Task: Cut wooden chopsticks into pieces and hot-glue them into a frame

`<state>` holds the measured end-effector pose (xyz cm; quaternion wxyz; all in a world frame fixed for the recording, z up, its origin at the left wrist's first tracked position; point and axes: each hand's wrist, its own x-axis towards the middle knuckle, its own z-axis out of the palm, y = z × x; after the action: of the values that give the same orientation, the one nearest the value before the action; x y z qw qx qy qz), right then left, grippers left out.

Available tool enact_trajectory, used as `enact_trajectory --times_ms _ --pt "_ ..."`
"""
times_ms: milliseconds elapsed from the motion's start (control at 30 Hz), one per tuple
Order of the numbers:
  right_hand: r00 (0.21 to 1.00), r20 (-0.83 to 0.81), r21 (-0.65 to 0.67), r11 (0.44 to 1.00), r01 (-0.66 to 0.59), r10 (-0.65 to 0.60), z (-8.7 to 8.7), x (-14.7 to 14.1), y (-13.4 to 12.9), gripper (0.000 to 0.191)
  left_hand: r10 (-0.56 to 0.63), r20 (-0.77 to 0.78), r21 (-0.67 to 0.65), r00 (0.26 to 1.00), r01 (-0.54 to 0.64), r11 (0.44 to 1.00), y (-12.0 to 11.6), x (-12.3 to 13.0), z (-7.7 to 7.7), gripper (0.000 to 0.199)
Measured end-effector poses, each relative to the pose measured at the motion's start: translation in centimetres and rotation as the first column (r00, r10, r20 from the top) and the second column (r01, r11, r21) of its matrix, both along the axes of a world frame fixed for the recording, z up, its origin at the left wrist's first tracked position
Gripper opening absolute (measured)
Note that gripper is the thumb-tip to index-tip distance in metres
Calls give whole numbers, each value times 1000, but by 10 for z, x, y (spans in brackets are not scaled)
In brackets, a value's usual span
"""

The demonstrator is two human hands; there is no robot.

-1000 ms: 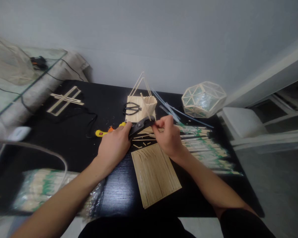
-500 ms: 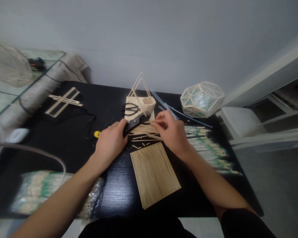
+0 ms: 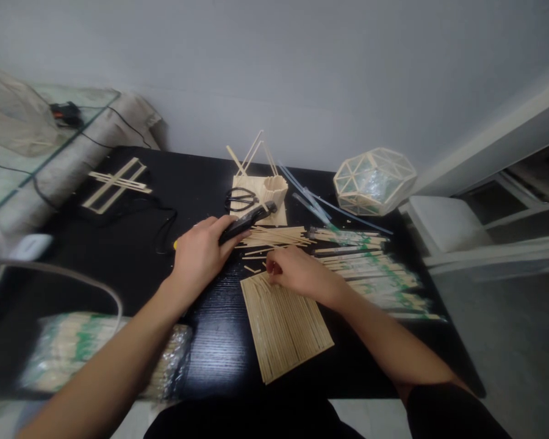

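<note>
My left hand (image 3: 201,250) is wrapped round a black hot glue gun (image 3: 247,222), whose tip points up and right in front of a small cup made of sticks (image 3: 274,189). Low over the top edge of a flat panel of wooden sticks (image 3: 290,332) is my right hand (image 3: 297,271), its thumb and fingers pinched together. What they hold, if anything, is hidden. Short stick pieces (image 3: 252,269) lie just beyond the panel, and a few more rest on its upper part. Behind the right hand is a loose pile of thin sticks (image 3: 279,236).
Black-handled scissors (image 3: 241,199) lie on a stick base with a triangular frame (image 3: 261,146). Translucent glue sticks (image 3: 313,207), a faceted stick lantern (image 3: 375,183) and packs of sticks (image 3: 379,274) are to the right. Left are crossed stick frames (image 3: 116,186) and a wrapped bundle (image 3: 80,344).
My right hand has come down and toward me, from beside the glue gun's tip to the panel's top edge. The left hand has shifted slightly left, still gripping the glue gun.
</note>
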<state>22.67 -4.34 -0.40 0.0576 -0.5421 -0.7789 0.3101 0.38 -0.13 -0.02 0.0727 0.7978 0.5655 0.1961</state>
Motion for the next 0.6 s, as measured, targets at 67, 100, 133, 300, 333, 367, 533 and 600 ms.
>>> enact_trajectory --times_ms 67,100,133,300,333,367,533,600 --pt "999 39 -8 1000 -2 2 2 -1 -1 11 -5 40 -38 999 7 999 0 1 0 36" --pt "998 59 -10 1000 -1 2 3 -2 -1 11 -13 68 -62 998 17 998 0 1 1 36" --pt "997 77 -12 1000 -1 2 4 -2 -1 11 -21 98 -85 995 30 996 -1 1 2 37" --pt "997 79 -45 999 -11 15 5 -3 2 11 -50 208 -162 977 85 983 -2 2 10 45" --pt "998 60 -49 999 -7 10 6 -2 3 10 -63 225 -170 972 103 980 -1 1 12 46" --pt "1000 30 -45 999 6 -5 8 -1 4 7 -78 240 -176 968 122 977 -1 1 13 47" --pt "901 -376 46 967 252 -217 26 7 7 20 -134 249 -187 959 184 965 -1 0 11 49" --pt "804 -552 77 948 310 -219 31 9 8 26 -150 240 -202 959 201 959 -1 0 9 49"
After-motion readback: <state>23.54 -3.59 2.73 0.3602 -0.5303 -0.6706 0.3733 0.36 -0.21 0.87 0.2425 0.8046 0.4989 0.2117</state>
